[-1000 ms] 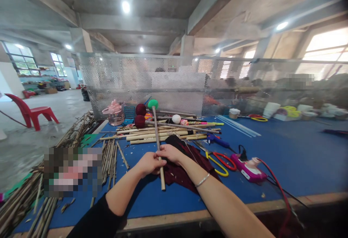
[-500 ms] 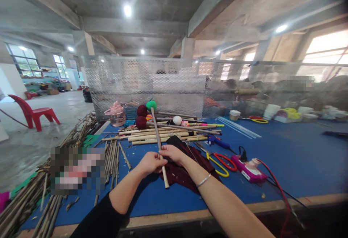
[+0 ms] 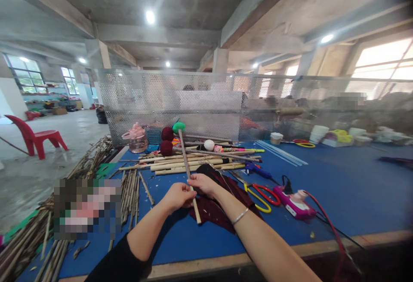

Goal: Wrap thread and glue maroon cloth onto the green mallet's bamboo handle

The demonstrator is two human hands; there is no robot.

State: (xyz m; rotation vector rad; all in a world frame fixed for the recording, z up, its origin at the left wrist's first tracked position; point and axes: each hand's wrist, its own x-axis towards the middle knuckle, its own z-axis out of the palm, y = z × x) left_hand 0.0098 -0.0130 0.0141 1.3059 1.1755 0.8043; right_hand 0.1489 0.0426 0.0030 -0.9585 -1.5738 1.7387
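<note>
Both of my hands hold a thin wooden stick (image 3: pixel 185 157) topped by a green ball (image 3: pixel 179 127). It slants away from me, its pale bare end pointing toward the table's front edge. My left hand (image 3: pixel 178 197) is closed on the stick's lower part, with fingers and thumb pinched together. Just above it, my right hand (image 3: pixel 203 185) grips the shaft between thumb and fingers. Dark red cloth (image 3: pixel 214 214) lies under the hands, and a black piece of cloth is beside the right one.
Bamboo sticks (image 3: pixel 167 167) and dark red balls (image 3: pixel 166 148) lie behind. Twigs (image 3: pixel 130 196) are at left. Scissors (image 3: pixel 264 198), a blue glue gun (image 3: pixel 258 170) and a magenta power strip (image 3: pixel 298 206) with cords lie right. A perforated metal screen (image 3: pixel 145 97) stands at the back.
The whole view has shifted slightly. Both hands stay on the stick, with hardly any visible movement.
</note>
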